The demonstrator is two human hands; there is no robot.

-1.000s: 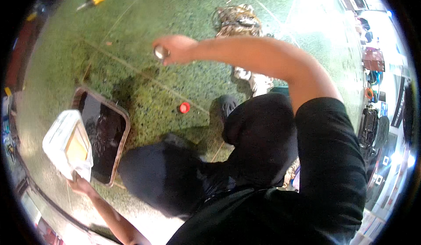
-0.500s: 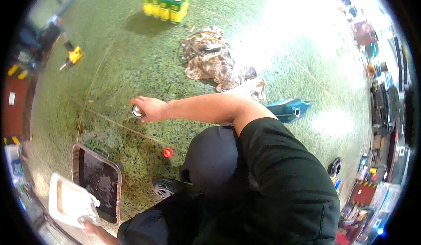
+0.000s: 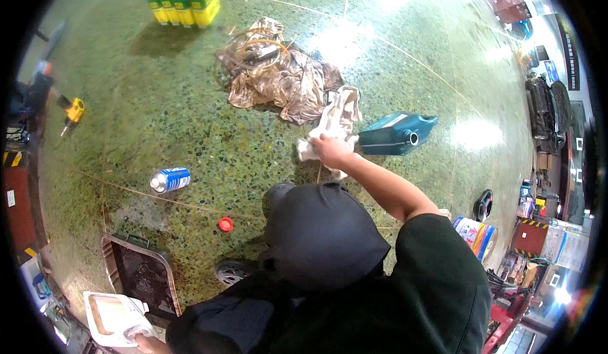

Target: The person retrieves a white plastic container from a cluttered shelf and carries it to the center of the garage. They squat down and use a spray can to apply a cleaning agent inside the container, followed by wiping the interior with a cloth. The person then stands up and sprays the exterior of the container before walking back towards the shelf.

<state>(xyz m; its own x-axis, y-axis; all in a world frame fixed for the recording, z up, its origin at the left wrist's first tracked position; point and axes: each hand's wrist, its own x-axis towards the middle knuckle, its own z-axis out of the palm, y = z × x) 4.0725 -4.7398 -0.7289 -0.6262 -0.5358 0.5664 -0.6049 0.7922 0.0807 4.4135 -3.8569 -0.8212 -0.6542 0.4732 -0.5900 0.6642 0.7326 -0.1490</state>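
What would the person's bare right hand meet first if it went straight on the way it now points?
Beyond the crumpled white cloth it touches, the right hand would probably first meet the rumpled, brown-stained fabric on the speckled green floor, though depth and exact direction are hard to judge.

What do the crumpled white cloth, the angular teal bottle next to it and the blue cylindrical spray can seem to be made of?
Crumpled white cloth: soft, matt fabric, possibly cotton, judging by its loose folds.
Angular teal bottle: probably moulded plastic, slightly glossy, with smooth walls and a round neck.
Blue cylindrical spray can: likely painted metal, given its shiny silvery end.
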